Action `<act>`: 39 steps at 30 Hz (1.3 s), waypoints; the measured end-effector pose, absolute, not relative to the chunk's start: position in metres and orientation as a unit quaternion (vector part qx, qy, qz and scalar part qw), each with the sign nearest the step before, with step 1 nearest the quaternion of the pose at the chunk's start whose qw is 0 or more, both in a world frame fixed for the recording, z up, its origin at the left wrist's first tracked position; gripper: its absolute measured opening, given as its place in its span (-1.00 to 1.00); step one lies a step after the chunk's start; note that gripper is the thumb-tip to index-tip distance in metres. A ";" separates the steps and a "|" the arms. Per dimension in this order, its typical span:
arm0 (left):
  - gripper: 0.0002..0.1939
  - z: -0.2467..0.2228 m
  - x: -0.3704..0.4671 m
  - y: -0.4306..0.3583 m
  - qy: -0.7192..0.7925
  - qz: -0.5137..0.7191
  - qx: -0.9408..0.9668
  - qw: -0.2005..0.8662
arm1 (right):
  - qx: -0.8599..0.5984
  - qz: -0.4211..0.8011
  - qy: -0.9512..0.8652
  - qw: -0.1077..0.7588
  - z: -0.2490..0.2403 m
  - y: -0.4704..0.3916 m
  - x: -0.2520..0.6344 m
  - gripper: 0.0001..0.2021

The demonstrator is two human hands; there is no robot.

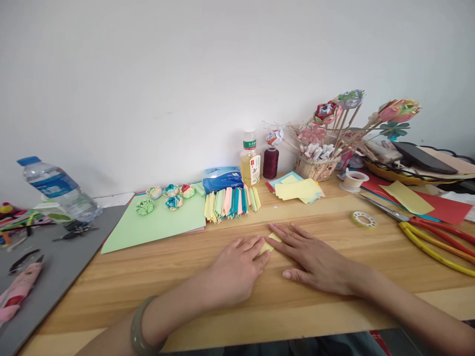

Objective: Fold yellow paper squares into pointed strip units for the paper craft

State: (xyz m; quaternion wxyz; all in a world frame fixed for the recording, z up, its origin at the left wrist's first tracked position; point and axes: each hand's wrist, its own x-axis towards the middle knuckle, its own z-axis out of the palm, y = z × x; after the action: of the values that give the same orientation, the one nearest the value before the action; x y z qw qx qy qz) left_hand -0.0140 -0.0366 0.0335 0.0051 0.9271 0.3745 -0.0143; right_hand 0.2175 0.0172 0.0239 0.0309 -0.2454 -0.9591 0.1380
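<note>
A small folded piece of yellow paper (267, 244) lies on the wooden table, partly hidden by fingers. My left hand (237, 269) has its fingers curled and pressed together over the paper's left side, thumb near its lower edge. A greenish bangle rings that wrist. My right hand (311, 257) lies flat with its fingers spread, the index fingertip on the paper's right end and the thumb apart on the wood. Beyond them stands a row of folded paper strips (232, 203) in yellow, pink, blue and green, leaning by a blue tissue pack (222, 179).
Several paper flowers (173, 202) sit on green sheets (148, 230) to the left. Scissors (408, 220), a tape roll (363, 219) and yellow paper slips (297, 190) lie at right. Behind stand a drink bottle (250, 158), a thread spool (270, 163) and a flower basket (315, 168).
</note>
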 end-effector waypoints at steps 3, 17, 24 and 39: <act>-0.52 0.037 -0.022 -0.036 0.355 -0.022 0.934 0.017 | -0.253 0.142 -0.957 0.020 0.025 0.017 0.219 -0.32; -0.81 0.040 -0.004 -0.015 0.399 0.157 0.902 0.060 | -0.254 0.154 -0.953 0.063 0.023 0.013 0.217 -0.26; -0.89 0.025 0.008 -0.010 0.439 0.129 0.889 0.031 | -0.316 0.143 -0.924 0.159 0.028 0.025 0.225 -0.58; -0.82 0.026 0.009 -0.011 0.525 0.197 0.819 0.122 | -0.230 0.146 -0.952 0.137 0.030 0.061 0.212 -0.66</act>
State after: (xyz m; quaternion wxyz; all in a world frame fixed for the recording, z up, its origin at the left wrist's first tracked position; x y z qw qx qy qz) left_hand 0.0089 -0.0105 0.0265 0.1219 0.8189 0.5253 0.1965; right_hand 0.2118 0.0605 0.0305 0.1374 -0.2303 -0.9522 0.1461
